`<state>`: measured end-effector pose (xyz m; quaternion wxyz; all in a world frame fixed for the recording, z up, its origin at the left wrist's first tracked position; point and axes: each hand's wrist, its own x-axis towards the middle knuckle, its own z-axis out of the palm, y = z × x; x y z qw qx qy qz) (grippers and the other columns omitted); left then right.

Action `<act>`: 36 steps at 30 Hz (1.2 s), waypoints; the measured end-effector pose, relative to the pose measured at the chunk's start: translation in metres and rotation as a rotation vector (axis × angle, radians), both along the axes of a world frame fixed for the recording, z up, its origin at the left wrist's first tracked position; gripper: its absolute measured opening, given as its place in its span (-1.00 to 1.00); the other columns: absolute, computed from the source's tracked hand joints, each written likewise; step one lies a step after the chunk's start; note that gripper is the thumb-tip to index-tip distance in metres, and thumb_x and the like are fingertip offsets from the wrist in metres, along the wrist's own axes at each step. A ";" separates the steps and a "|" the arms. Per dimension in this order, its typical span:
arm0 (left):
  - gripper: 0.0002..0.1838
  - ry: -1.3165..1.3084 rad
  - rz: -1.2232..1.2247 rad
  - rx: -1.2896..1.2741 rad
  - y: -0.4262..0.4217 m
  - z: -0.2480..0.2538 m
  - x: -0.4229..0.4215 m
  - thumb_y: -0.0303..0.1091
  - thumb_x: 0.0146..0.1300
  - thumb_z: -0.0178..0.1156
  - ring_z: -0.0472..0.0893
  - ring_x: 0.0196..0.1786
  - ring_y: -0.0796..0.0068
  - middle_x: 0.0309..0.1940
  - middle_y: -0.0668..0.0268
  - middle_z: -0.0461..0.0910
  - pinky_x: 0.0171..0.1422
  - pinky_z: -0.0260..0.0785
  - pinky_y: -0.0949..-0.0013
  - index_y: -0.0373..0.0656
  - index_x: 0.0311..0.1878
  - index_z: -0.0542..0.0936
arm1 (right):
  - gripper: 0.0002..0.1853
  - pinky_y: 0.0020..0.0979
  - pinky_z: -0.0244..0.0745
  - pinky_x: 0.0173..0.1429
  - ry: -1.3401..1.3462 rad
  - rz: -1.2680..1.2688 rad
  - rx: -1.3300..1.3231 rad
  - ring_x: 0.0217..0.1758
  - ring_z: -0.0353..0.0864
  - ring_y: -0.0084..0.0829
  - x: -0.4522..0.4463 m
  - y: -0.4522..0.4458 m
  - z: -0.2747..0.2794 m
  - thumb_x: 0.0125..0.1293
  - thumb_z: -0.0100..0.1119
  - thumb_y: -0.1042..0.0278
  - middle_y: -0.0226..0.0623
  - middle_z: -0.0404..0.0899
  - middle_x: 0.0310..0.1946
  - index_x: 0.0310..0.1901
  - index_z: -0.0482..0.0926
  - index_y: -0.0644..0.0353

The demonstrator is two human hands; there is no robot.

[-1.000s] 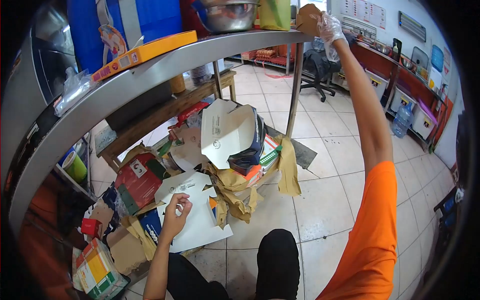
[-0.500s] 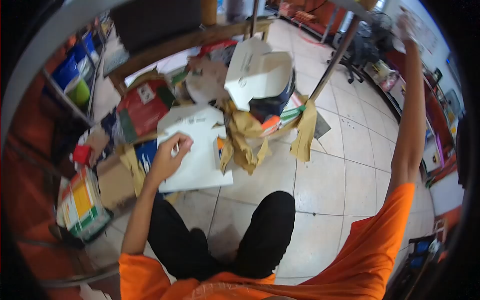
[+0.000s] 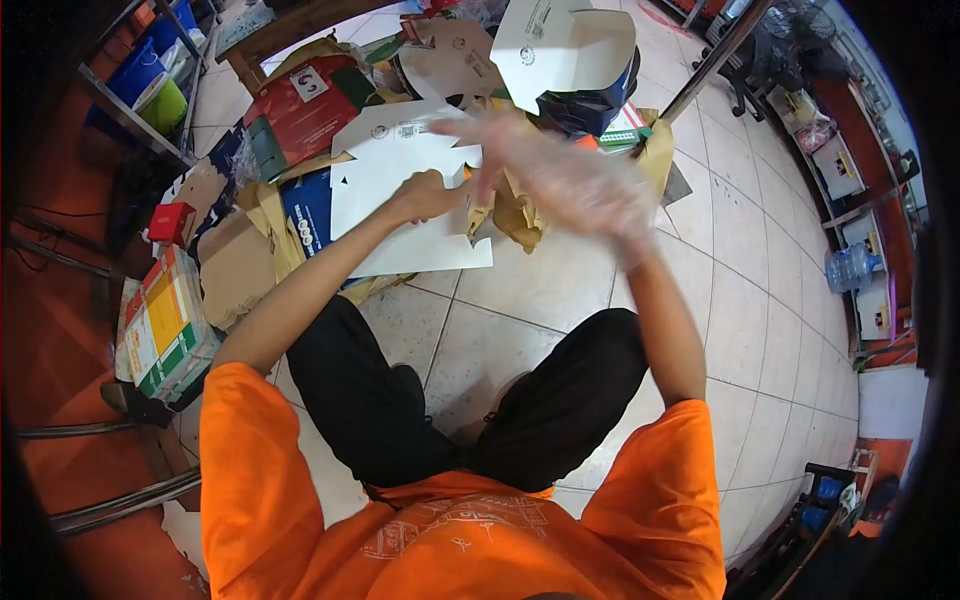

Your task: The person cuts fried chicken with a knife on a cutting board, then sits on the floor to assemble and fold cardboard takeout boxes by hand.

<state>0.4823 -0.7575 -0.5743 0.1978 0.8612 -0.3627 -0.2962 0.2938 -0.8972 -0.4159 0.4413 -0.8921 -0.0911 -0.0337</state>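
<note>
My left hand [image 3: 425, 197] is bare and closed, its fingers curled above a white cardboard sheet [image 3: 380, 240]. What its fingers hold, if anything, is hidden. My right hand [image 3: 570, 180] is smeared by motion and covered in clear, crinkled plastic that looks like a disposable glove. Its fingers reach left, spread apart, close to my left fingertips. Whether the two hands touch I cannot tell. The white sheet has a printed code and small markings at its top and lies on the pile of flattened packaging in front of my knees.
Around the sheet lie a red printed piece [image 3: 300, 110], torn brown paper [image 3: 518, 220] and an open white box [image 3: 560, 50]. A taped carton [image 3: 165, 325] stands at left, with a small red box [image 3: 172, 223] above it. A metal leg [image 3: 715, 60] rises beyond the pile.
My right hand has swung from high at the far right down to beside my left hand. My left hand has shifted right and away from me. The view has tilted downward.
</note>
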 end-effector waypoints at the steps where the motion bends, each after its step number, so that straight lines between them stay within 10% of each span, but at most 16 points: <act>1: -0.46 0.048 -0.004 -0.068 -0.003 -0.008 0.001 0.12 0.26 0.25 0.60 -0.42 0.46 -0.43 0.22 0.62 -0.41 0.43 0.29 -0.32 -0.26 0.61 | -0.36 -0.29 0.49 -0.06 -0.006 0.009 -0.043 -0.15 0.58 -0.19 0.007 0.019 -0.012 0.41 0.01 -0.21 -0.09 0.58 -0.21 0.19 0.44 0.29; 8: -0.60 0.317 -0.070 -0.506 0.007 -0.071 0.052 -0.08 0.31 0.20 0.59 -0.40 0.49 -0.37 0.27 0.63 -0.35 0.50 0.32 -0.34 -0.21 0.61 | -0.42 -0.27 0.56 -0.19 -0.233 -0.126 -0.011 -0.32 0.63 -0.27 0.051 0.020 -0.093 0.46 0.10 -0.08 -0.14 0.64 -0.36 0.26 0.44 0.26; 10: -0.74 0.519 0.314 -0.380 0.014 -0.053 0.060 -0.25 0.33 0.15 0.57 -0.38 0.53 -0.35 0.30 0.61 -0.24 0.52 0.35 -0.30 -0.18 0.61 | -0.48 -0.28 0.55 -0.27 -0.291 -0.161 0.022 -0.39 0.61 -0.33 0.070 -0.005 -0.127 0.51 0.03 -0.06 -0.21 0.62 -0.42 0.25 0.46 0.21; 16: -0.81 0.615 0.561 -0.766 0.055 0.043 0.075 -0.32 0.27 0.15 0.62 -0.21 0.47 -0.24 0.32 0.61 0.00 0.51 0.36 -0.16 -0.10 0.58 | -0.25 -0.28 0.49 -0.15 -0.314 -0.302 0.257 -0.37 0.55 -0.28 0.083 0.002 -0.115 0.55 -0.34 -0.33 0.03 0.62 -0.38 -0.09 0.67 0.24; 20: -0.67 0.646 0.613 -0.930 0.104 0.075 0.116 -0.25 0.24 0.17 0.64 -0.05 0.36 -0.09 0.24 0.63 0.13 0.49 0.30 -0.19 0.02 0.54 | 0.01 -0.12 0.46 -0.34 0.034 -0.271 0.126 -0.56 0.52 -0.16 0.068 0.023 -0.070 0.29 -0.27 -0.66 -0.10 0.39 -0.74 -0.71 0.48 0.34; 27: -0.51 0.620 0.689 -0.993 0.101 0.134 0.037 -0.05 0.30 0.12 0.62 0.10 0.21 0.03 0.14 0.63 0.29 0.45 0.14 -0.26 0.10 0.57 | -0.22 -0.03 0.53 0.11 -0.508 0.071 0.103 0.05 0.59 0.10 0.075 0.060 -0.074 0.17 0.31 -0.30 0.00 0.27 0.19 0.38 0.35 -0.19; 30: -0.45 0.520 0.871 -0.986 0.077 0.137 -0.020 -0.02 0.35 0.07 0.60 0.15 0.14 0.12 0.06 0.58 0.35 0.43 0.10 -0.27 0.21 0.50 | -0.21 -0.06 0.47 0.19 -0.536 0.118 0.239 0.08 0.57 0.09 0.060 0.064 -0.064 0.10 0.43 -0.17 0.02 0.28 0.17 0.35 0.40 -0.16; 33: -0.50 -0.306 0.281 -1.128 0.094 0.096 -0.011 -0.03 0.46 0.01 0.56 0.18 0.23 0.13 0.09 0.55 0.32 0.41 0.21 -0.23 0.24 0.48 | -0.23 -0.10 0.46 0.18 -0.587 0.147 0.229 0.10 0.51 0.12 0.048 0.062 -0.060 0.09 0.46 -0.14 0.03 0.28 0.13 0.33 0.41 -0.16; 36: -0.44 0.456 0.654 -1.142 0.094 0.104 0.027 0.01 0.50 0.03 0.60 0.11 0.30 0.09 0.12 0.60 0.31 0.42 0.24 -0.30 0.28 0.47 | -0.24 -0.13 0.48 0.16 -0.798 0.164 0.191 0.11 0.50 0.07 0.059 0.060 -0.068 0.12 0.48 0.04 0.00 0.29 0.14 0.33 0.38 0.04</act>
